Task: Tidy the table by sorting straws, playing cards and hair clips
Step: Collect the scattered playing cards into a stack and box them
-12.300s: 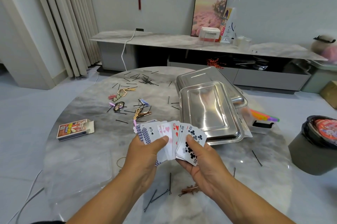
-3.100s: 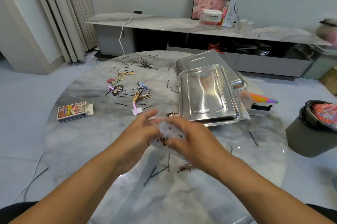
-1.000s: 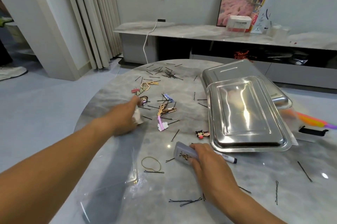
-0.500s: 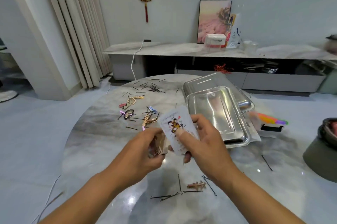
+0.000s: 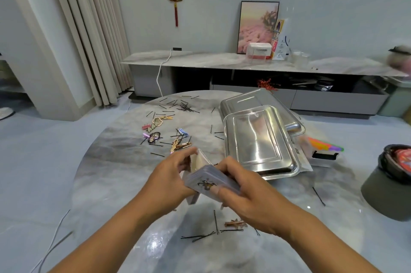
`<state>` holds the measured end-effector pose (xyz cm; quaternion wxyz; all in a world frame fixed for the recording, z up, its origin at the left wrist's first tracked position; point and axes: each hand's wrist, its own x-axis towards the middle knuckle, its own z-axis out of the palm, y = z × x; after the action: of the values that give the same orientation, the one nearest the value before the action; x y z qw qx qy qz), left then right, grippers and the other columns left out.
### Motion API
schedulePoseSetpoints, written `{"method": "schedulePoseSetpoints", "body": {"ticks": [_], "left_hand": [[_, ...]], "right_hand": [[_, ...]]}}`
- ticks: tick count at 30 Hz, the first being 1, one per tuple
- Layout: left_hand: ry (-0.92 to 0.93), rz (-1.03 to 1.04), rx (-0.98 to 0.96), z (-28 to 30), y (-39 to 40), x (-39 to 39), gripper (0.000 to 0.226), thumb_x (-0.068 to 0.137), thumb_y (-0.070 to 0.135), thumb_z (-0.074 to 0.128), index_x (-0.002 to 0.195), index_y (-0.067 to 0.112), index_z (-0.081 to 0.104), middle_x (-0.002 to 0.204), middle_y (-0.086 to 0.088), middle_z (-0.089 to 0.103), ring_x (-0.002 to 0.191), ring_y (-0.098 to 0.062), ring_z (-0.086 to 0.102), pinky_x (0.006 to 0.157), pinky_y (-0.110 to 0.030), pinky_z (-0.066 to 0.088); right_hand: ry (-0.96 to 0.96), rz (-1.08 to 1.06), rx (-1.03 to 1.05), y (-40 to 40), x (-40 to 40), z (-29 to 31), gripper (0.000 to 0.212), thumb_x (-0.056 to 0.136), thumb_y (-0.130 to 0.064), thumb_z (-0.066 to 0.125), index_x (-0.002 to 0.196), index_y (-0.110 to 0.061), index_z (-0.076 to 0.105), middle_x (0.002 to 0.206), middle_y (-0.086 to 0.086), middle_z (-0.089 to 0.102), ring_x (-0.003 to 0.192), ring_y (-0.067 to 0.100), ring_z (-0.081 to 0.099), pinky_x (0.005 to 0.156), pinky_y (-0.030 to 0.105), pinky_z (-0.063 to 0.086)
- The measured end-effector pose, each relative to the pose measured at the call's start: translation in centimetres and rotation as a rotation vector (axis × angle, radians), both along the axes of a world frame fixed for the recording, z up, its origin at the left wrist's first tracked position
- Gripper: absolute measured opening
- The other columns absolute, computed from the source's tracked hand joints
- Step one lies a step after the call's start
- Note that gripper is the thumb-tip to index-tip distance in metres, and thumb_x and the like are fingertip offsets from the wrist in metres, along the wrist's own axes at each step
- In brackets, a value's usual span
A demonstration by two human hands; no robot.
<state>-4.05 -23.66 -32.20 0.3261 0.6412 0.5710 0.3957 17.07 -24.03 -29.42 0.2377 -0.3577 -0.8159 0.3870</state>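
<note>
Above the near middle of the round grey marble surface (image 5: 115,175), the right hand (image 5: 242,192) is clamped on a squared deck of playing cards (image 5: 211,181), picture card facing up, while the left hand (image 5: 171,179) grips a pale open card box (image 5: 196,162) just beside the deck. Black bobby pins and coloured hair clips (image 5: 166,132) lie scattered far left; a brown hair clip (image 5: 235,223) lies near, below the hands. Two shiny steel trays (image 5: 260,141) sit upside down at right, bright straws (image 5: 324,145) beyond them
</note>
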Motion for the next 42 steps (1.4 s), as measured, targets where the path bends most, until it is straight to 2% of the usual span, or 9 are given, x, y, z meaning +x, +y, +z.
{"method": "schedulePoseSetpoints", "body": {"ticks": [8, 18, 22, 25, 31, 34, 36, 39, 42], "left_hand": [[-0.195, -0.001, -0.215, -2.5, 0.6, 0.0, 0.074, 0.071, 0.011, 0.085, 0.137, 0.02, 0.051, 0.124, 0.001, 0.063, 0.112, -0.007, 0.061, 0.091, -0.021, 0.053], [-0.199, -0.182, -0.355, -3.5, 0.3, -0.6, 0.083, 0.068, 0.002, 0.085, 0.139, 0.017, 0.045, 0.127, 0.004, 0.063, 0.117, -0.006, 0.06, 0.094, -0.024, 0.052], [-0.222, -0.256, -0.395, -3.2, 0.2, -1.0, 0.055, 0.072, -0.005, 0.08, 0.12, 0.012, 0.057, 0.107, -0.002, 0.071, 0.102, -0.013, 0.067, 0.083, -0.027, 0.055], [-0.238, -0.236, -0.424, -3.5, 0.2, -1.5, 0.073, 0.073, -0.003, 0.08, 0.13, 0.03, 0.047, 0.112, 0.002, 0.07, 0.106, -0.008, 0.065, 0.09, -0.027, 0.054], [-0.109, -0.194, -0.304, -4.3, -0.4, -0.2, 0.072, 0.077, 0.007, 0.081, 0.134, 0.034, 0.046, 0.111, 0.013, 0.069, 0.101, -0.002, 0.065, 0.084, -0.021, 0.054], [-0.159, -0.173, -0.281, -4.2, -0.1, 0.3, 0.072, 0.078, 0.004, 0.078, 0.133, 0.038, 0.046, 0.114, 0.009, 0.069, 0.106, -0.011, 0.066, 0.09, -0.039, 0.056], [-0.144, -0.158, -0.253, -3.3, 0.1, 0.2, 0.083, 0.079, -0.001, 0.075, 0.139, 0.043, 0.038, 0.111, 0.008, 0.069, 0.102, -0.01, 0.067, 0.087, -0.033, 0.057], [-0.06, -0.216, -0.214, -1.7, -0.2, 0.5, 0.097, 0.082, 0.002, 0.073, 0.143, 0.056, 0.022, 0.108, 0.011, 0.07, 0.098, -0.004, 0.067, 0.079, -0.012, 0.051], [-0.012, -0.292, -0.219, -0.8, -0.8, 1.2, 0.101, 0.085, 0.004, 0.071, 0.14, 0.065, 0.012, 0.106, 0.017, 0.07, 0.097, -0.003, 0.066, 0.077, -0.011, 0.05]], "right_hand": [[-0.144, 0.045, 0.069, 0.3, -0.2, -1.4, 0.012, 0.098, -0.042, 0.054, 0.096, -0.034, 0.044, 0.085, -0.012, 0.058, 0.073, 0.013, 0.052, 0.064, 0.032, 0.044], [-0.16, 0.026, -0.015, 0.4, -0.4, -2.5, 0.02, 0.096, -0.041, 0.056, 0.089, -0.033, 0.039, 0.076, -0.01, 0.051, 0.068, 0.013, 0.047, 0.068, 0.047, 0.049], [-0.105, -0.005, -0.079, 0.4, -0.4, -2.5, 0.016, 0.096, -0.039, 0.056, 0.093, -0.03, 0.043, 0.089, -0.003, 0.061, 0.082, 0.025, 0.058, 0.071, 0.051, 0.053], [-0.073, -0.023, -0.138, 0.7, -0.3, -2.6, 0.014, 0.096, -0.036, 0.056, 0.095, -0.03, 0.044, 0.095, -0.002, 0.063, 0.085, 0.024, 0.062, 0.069, 0.044, 0.055], [0.101, -0.151, -0.319, 1.3, -1.1, -3.9, 0.021, 0.098, -0.034, 0.056, 0.118, -0.034, 0.05, 0.115, -0.014, 0.068, 0.104, 0.003, 0.065, 0.094, 0.038, 0.054], [0.258, -0.3, -0.386, 1.7, -1.6, -3.8, 0.022, 0.099, -0.028, 0.055, 0.12, -0.032, 0.052, 0.115, -0.012, 0.068, 0.099, 0.0, 0.066, 0.086, 0.024, 0.055], [0.386, -0.405, -0.44, 2.2, -1.8, -3.5, 0.024, 0.099, -0.027, 0.055, 0.123, -0.03, 0.052, 0.114, -0.009, 0.069, 0.095, 0.001, 0.067, 0.076, 0.017, 0.053], [0.533, -0.503, -0.517, 2.9, -2.0, -3.6, 0.028, 0.098, -0.03, 0.056, 0.126, -0.028, 0.054, 0.112, -0.004, 0.072, 0.103, 0.013, 0.069, 0.094, 0.036, 0.053], [0.602, -0.559, -0.569, 3.1, -2.2, -3.7, 0.027, 0.098, -0.026, 0.056, 0.125, -0.024, 0.055, 0.111, -0.001, 0.072, 0.103, 0.017, 0.069, 0.095, 0.04, 0.053]]}}
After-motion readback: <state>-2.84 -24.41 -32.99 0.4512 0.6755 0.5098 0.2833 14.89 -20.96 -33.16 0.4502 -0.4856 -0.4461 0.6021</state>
